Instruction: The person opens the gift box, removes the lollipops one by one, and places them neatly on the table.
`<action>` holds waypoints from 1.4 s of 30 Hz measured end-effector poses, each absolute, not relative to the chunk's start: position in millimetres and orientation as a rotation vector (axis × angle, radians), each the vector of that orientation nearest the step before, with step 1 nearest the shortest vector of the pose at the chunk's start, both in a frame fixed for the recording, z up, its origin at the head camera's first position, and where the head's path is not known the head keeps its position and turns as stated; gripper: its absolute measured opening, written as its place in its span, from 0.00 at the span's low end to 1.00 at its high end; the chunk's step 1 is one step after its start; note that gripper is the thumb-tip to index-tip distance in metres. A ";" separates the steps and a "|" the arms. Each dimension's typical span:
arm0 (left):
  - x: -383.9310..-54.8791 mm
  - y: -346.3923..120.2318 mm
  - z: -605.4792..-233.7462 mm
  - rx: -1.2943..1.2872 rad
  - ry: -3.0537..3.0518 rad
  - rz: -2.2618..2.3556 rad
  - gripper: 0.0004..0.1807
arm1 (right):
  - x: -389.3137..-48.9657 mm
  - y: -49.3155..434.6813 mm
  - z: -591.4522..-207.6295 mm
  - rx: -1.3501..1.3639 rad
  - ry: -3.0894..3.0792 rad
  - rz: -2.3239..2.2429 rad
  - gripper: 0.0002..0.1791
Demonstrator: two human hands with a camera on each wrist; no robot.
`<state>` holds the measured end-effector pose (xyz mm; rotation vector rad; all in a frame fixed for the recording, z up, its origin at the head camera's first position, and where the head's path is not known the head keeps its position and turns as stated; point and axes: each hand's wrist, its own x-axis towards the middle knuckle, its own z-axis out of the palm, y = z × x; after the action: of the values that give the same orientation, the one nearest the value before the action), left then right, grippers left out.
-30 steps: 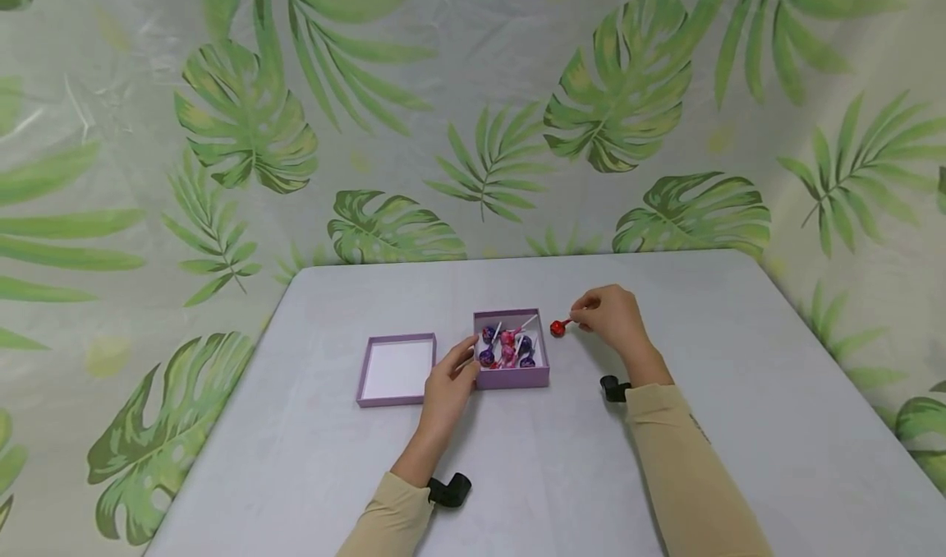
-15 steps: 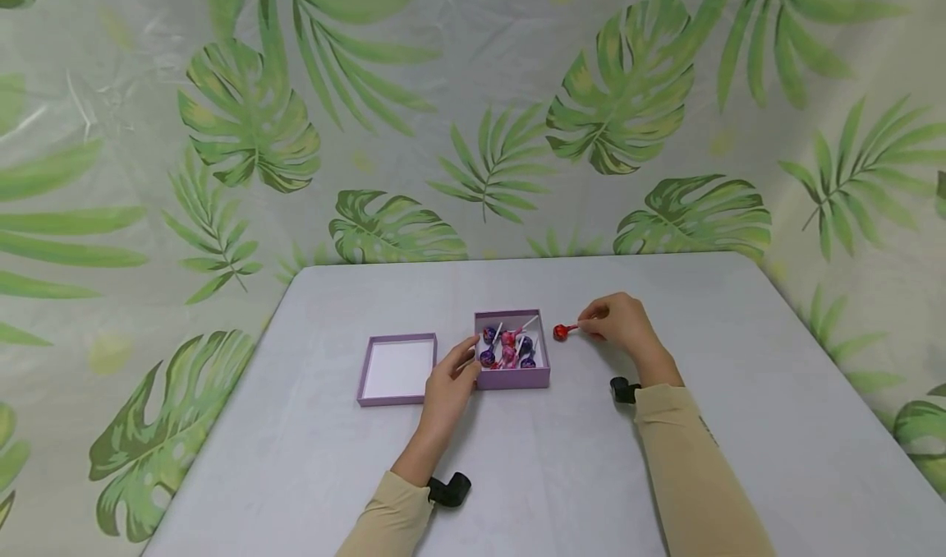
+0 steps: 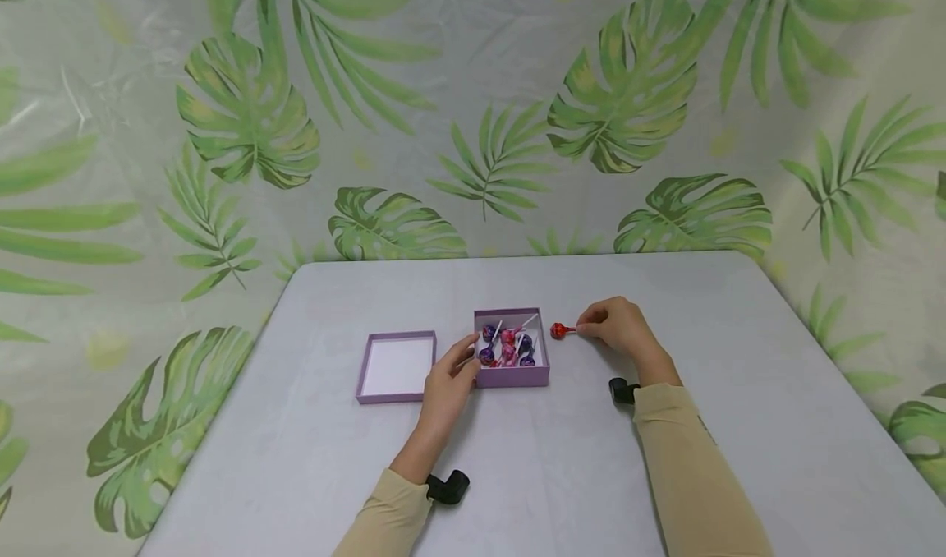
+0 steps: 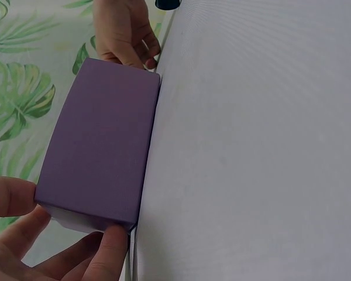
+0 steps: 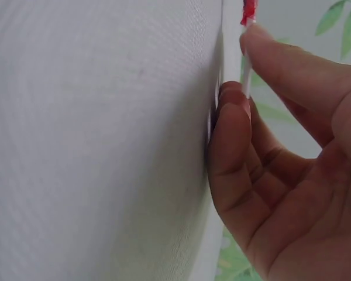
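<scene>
A small purple box point(image 3: 512, 377) with a white inside stands on the table, holding several lollipops point(image 3: 507, 352) in purple and pink wrappers. My left hand point(image 3: 449, 383) rests against its left side. In the left wrist view, the fingertips point(image 4: 112, 246) touch the near corners of the box point(image 4: 102, 140). To the right of the box, my right hand point(image 3: 617, 324) pinches the stick of a red-wrapped lollipop point(image 3: 557, 331), whose head points left toward the box. The right wrist view shows its white stick point(image 5: 247, 73) by the thumb, with only a bit of red wrapper showing.
The purple-rimmed box lid point(image 3: 399, 366) lies left of the box, white inside facing up. A white cloth covers the table point(image 3: 539, 467). Leaf-patterned sheeting point(image 3: 480, 72) hangs behind and at both sides. Each wrist carries a black camera point(image 3: 448, 487).
My right hand has moved slightly right and toward me, lower over the table. The red lollipop shifted a little right, then back left. The left hand and box have stayed in place.
</scene>
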<state>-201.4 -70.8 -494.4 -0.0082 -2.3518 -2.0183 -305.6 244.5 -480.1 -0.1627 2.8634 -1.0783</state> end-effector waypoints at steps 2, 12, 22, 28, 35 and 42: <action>-201.4 -71.3 -493.5 -0.009 -2.359 -2.012 0.23 | -305.9 245.0 -481.0 -0.178 2.867 -1.076 0.03; -202.9 -70.7 -496.7 -0.014 -2.347 -2.032 0.24 | -303.8 246.4 -479.6 -0.196 2.856 -1.062 0.04; -202.3 -68.6 -493.5 -0.012 -2.377 -1.981 0.23 | -293.8 261.7 -450.9 -0.175 2.849 -1.090 0.16; -194.5 -70.9 -486.1 -0.009 -2.370 -2.000 0.23 | -285.1 252.5 -430.7 -0.222 2.876 -1.167 0.14; -179.8 -73.3 -462.6 -0.025 -2.403 -1.995 0.23 | -276.6 230.8 -420.8 -0.275 2.903 -1.227 0.13; -198.3 -71.4 -490.4 -0.027 -2.392 -1.994 0.24 | -274.9 217.8 -413.2 -0.339 2.910 -1.237 0.12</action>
<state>-198.3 -71.4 -490.4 -0.0269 -2.3924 -1.9942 -274.9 217.8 -413.2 -0.3386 2.9104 -1.2367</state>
